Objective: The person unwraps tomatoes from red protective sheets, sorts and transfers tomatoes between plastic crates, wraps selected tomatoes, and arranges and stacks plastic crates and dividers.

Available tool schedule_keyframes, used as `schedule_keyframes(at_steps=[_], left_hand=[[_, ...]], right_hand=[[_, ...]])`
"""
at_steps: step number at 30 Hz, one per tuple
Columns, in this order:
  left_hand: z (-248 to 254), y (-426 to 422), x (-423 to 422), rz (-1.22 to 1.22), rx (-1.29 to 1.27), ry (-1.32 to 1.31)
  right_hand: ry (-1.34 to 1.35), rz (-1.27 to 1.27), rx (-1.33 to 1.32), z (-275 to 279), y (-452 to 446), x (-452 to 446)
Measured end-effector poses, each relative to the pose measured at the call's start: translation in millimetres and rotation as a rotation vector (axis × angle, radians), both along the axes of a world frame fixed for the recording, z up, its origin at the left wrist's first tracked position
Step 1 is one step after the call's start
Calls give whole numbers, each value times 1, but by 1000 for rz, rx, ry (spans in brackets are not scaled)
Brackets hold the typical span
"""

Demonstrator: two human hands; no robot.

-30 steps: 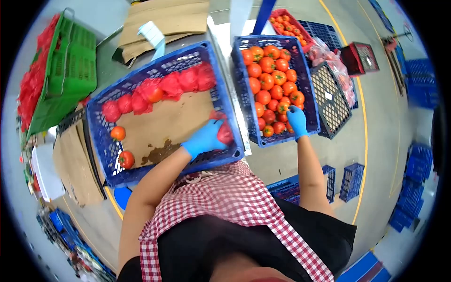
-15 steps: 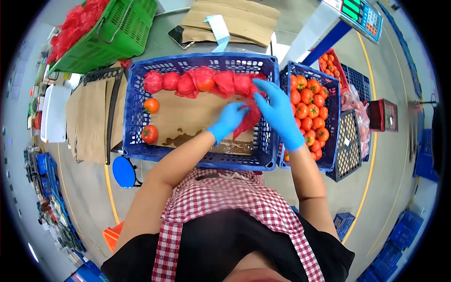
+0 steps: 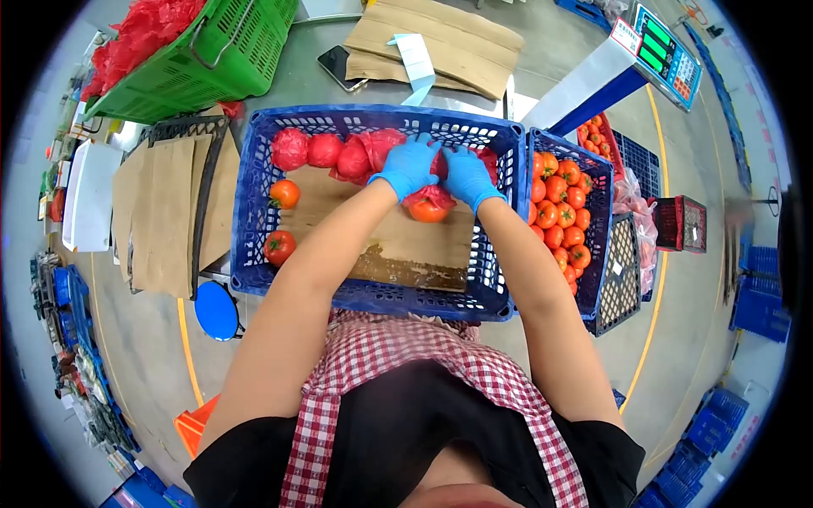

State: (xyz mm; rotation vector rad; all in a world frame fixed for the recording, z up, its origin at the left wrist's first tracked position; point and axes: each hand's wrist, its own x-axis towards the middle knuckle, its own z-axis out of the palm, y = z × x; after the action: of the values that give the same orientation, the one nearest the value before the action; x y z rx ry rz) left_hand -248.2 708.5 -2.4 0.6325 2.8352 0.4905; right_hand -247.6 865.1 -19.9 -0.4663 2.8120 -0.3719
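In the blue crate (image 3: 381,308), several tomatoes in red plastic bags form a row along the far wall, such as the bagged tomato (image 3: 290,150) at its left end. My left hand (image 3: 409,168), in a blue glove, is closed on a red bag in the row's right part. Close beside it, my gloved right hand (image 3: 471,177) grips the same red plastic from the right; the fingertips are partly hidden. Just below both hands lies a tomato (image 3: 428,211) partly covered by red plastic. Two bare tomatoes, an upper one (image 3: 284,194) and a lower one (image 3: 279,247), rest at the left wall.
A second blue crate (image 3: 598,254) full of tomatoes adjoins on the right. A scale display (image 3: 665,51) rises behind it. Far left stands a green basket (image 3: 229,63) of red plastic. Cardboard (image 3: 449,42) and a phone (image 3: 339,68) lie on the table behind.
Both hands have moved left and come together over the row. The red plastic that hung between them is down in the crate, and a partly covered tomato shows below the hands.
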Motion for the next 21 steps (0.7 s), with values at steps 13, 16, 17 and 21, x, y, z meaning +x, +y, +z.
schedule_keyframes(at_steps=[13, 16, 17, 21], left_hand=[[-10, -20, 19, 454, 772, -42], [5, -49, -5, 576, 820, 116], [12, -60, -9, 605, 792, 189], [51, -78, 1, 425, 210, 93]], right_hand=[[295, -374, -730, 30, 7, -11], [552, -373, -405, 91, 21, -22], [486, -276, -260, 106, 23, -18], [245, 56, 370, 80, 29, -1]])
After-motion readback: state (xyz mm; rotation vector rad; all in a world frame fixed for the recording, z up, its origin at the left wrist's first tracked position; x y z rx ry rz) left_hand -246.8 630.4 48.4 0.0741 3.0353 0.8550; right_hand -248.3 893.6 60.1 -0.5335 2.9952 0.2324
